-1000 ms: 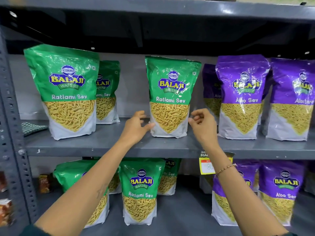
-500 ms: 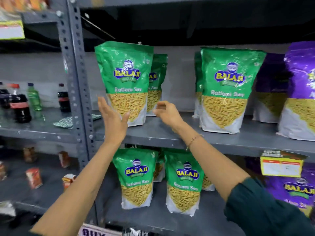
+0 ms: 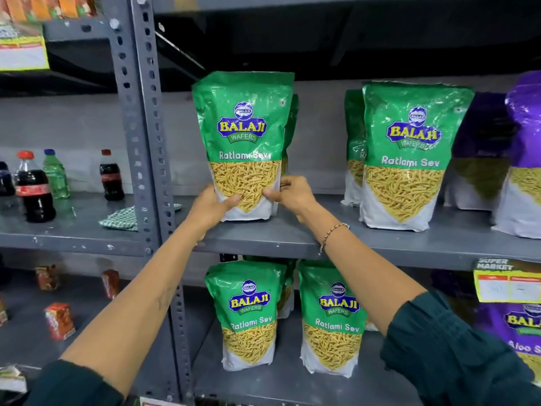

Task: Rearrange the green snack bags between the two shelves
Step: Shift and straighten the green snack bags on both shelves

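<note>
half a second ago both hands hovered open beside the leftmost green bag on the upper shelf; now the left hand and right hand have closed on its lower corners, thumbs on the front. the bag stands upright, another green bag well apart to its right.

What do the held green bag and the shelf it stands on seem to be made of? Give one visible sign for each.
Green bag: likely glossy plastic film; it creases and glints, with a clear window showing the snack.
Shelf: probably grey-painted metal; small chips mark its front edge.
</note>
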